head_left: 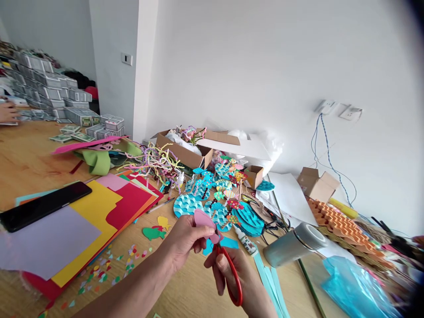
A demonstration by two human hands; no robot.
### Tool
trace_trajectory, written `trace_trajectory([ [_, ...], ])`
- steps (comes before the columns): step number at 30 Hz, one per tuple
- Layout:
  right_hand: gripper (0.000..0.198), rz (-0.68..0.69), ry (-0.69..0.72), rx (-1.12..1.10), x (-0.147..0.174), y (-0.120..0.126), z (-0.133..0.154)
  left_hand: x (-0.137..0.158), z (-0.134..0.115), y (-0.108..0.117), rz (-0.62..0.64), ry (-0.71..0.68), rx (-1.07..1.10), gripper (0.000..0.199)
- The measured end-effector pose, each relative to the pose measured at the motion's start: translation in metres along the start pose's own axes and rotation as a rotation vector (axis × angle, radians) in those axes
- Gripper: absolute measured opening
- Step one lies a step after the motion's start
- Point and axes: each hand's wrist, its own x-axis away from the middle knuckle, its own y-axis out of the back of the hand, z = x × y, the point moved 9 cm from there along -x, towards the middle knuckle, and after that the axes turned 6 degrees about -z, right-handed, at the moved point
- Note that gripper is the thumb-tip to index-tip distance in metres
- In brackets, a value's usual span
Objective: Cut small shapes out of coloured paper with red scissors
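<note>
My left hand (188, 238) pinches a pink paper cutout (202, 219) above the wooden table. Red-handled scissors (236, 282) are gripped in my right hand (236, 269), their blades up against the lower edge of the pink paper; the tips are partly hidden behind it. A green paper fish (153, 233) and a yellow paper fish (163, 222) lie just left of my left hand. Beyond both hands are blue wave-patterned discs (187, 205) with small patterned paper fish standing on them. Blue paper (228, 243) shows beneath the scissors.
Coloured paper sheets (102, 203) under a black phone (46, 205) lie at left, with confetti scraps (106, 269) in front. At right are a grey flask (294, 245), a glue bottle (245, 240) and blue plastic (357, 287). Pipe cleaners (155, 163) and boxes stand behind. Another person's hand (8, 111) shows far left.
</note>
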Motion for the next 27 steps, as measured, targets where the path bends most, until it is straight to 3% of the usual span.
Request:
trace_trajectory([
  [27,0.067,-0.011,0.014,-0.018,0.0013,0.0014,0.0005,0.0009,-0.0054,-0.0011,0.025,-0.053,-0.093,0.021],
])
